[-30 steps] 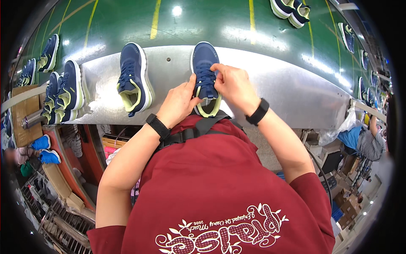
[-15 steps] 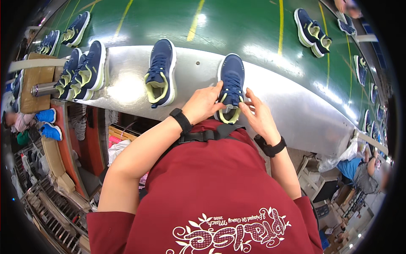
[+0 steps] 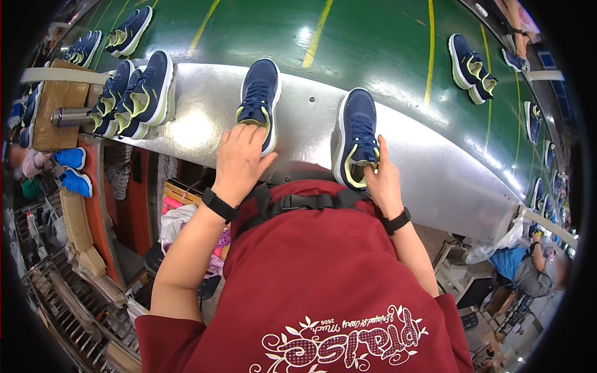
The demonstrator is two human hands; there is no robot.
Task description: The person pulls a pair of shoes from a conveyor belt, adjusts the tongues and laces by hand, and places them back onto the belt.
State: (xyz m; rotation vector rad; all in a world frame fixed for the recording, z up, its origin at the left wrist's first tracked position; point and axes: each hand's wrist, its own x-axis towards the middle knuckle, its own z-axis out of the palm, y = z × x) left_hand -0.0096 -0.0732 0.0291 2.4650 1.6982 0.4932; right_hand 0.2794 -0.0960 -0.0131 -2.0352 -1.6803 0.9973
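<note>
Two navy sneakers with lime-green lining and white soles stand on the silver metal ledge, toes pointing away from me. On the left sneaker [image 3: 259,90], my left hand [image 3: 241,155] is closed over the rear opening, with its fingertips curled at the tongue and its thumb apart. My right hand [image 3: 384,180] grips the collar at the right side of the right sneaker [image 3: 359,133]. Its thumb reaches toward the shoe's opening, and part of the heel is hidden by the hand. Both sneakers rest flat and are laced.
Beyond the metal ledge [image 3: 435,168] runs a green belt [image 3: 367,50] with yellow lines. More navy sneakers [image 3: 149,90] stand at the ledge's left end, beside a cardboard box [image 3: 65,99]. Another pair [image 3: 471,68] lies on the belt at right. Bright blue shoes [image 3: 74,171] sit at far left.
My left hand has left the right sneaker's laces and moved left onto the left sneaker. My right hand has come down from the laces to the collar. The whole view has shifted slightly.
</note>
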